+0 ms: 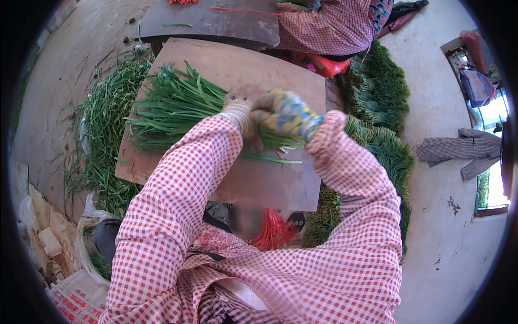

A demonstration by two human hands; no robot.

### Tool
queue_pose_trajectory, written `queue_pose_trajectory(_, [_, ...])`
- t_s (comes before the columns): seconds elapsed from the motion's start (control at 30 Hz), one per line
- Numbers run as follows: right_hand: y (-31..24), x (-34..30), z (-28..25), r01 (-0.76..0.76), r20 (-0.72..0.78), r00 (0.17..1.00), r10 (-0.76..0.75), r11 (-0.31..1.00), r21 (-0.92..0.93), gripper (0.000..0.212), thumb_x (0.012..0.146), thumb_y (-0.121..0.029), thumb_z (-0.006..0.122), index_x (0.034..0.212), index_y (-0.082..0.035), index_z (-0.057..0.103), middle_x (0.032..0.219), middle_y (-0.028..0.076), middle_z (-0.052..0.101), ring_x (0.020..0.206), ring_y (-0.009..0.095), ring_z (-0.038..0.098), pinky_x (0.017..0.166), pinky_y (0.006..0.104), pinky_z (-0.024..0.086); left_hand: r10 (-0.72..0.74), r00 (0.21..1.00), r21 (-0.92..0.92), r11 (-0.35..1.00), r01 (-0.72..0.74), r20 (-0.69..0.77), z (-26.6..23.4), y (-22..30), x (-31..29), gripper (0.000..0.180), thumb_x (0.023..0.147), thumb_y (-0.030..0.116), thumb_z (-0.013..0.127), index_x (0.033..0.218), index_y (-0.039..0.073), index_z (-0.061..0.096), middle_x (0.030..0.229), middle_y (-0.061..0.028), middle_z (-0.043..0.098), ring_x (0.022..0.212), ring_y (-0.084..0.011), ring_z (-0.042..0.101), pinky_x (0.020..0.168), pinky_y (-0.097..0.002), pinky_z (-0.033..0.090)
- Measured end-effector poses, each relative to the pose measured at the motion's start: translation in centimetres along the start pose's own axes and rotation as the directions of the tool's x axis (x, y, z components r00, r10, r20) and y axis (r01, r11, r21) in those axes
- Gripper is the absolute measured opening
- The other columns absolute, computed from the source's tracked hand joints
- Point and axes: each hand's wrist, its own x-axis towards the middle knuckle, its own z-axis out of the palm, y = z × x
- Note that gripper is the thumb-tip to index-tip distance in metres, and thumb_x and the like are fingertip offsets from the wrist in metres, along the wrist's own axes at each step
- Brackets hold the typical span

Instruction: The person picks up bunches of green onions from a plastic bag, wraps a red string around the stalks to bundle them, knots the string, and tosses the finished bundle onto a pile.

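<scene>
A bunch of long green garlic chives (178, 105) lies across a reddish-brown board (264, 189), leaf tips toward the left and pale stem ends toward the right. My left hand (240, 114), in a striped glove, is closed round the bunch near its stems. Just right of it, my right hand (283, 113), in a patterned blue and yellow glove, is curled over the stem part. Its fingers are blurred, and whatever they pinch is hidden. A few loose stems (272, 157) stick out below the hands. Red checked sleeves cover both my forearms.
Loose greens (108, 135) are heaped on the floor at left. Stacked chive bunches (377, 146) line the right side. Red strings (274, 231) hang below the board's near edge. Beyond, a person in a checked garment (329, 27) sits beside a dark table (210, 21).
</scene>
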Motion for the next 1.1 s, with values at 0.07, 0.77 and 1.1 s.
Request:
queue_pose_trajectory(0.07, [-0.5,-0.7,1.4,0.041,-0.04,0.998,-0.04,0.999,0.02,0.022,0.084,-0.018,0.063,0.101,-0.004,0.068,0.086,0.015,0.066,0.083,0.029,0.064,0.076,0.0362,0.05,0.022,0.999,-0.07,0.997,-0.025,-0.035,1.2,-1.1,0.7,0.093,0.046,0.053,0.085,0.129,0.025,0.053,0.132,-0.0084,0.053,0.129,-0.027,0.043,0.11,-0.0497,0.023])
queue_pose_trajectory(0.77, [3.5,-7.0,11.5,-0.376,-0.165,0.922,0.35,0.911,-0.167,0.017,0.08,-0.024,0.06,0.082,-0.01,0.069,0.084,0.015,0.068,0.079,0.034,0.065,0.071,0.0438,0.052,0.106,0.992,0.036,0.993,-0.109,0.073,-0.3,0.2,0.2,0.119,0.042,0.046,0.09,0.142,0.012,0.033,0.141,-0.0194,0.04,0.133,-0.0356,0.035,0.11,-0.0478,0.027])
queue_pose_trajectory(1.1, [3.4,-12.0,14.5,-0.202,-0.436,0.879,0.191,0.979,0.022,0.02,0.082,-0.023,0.065,0.098,-0.012,0.066,0.079,0.019,0.063,0.074,0.035,0.062,0.066,0.0453,0.05,0.068,0.987,0.15,0.988,-0.046,-0.145,2.8,0.2,-0.7,0.117,0.046,0.038,0.087,0.144,0.019,0.026,0.141,-0.0148,0.039,0.133,-0.0331,0.036,0.109,-0.0535,0.025])
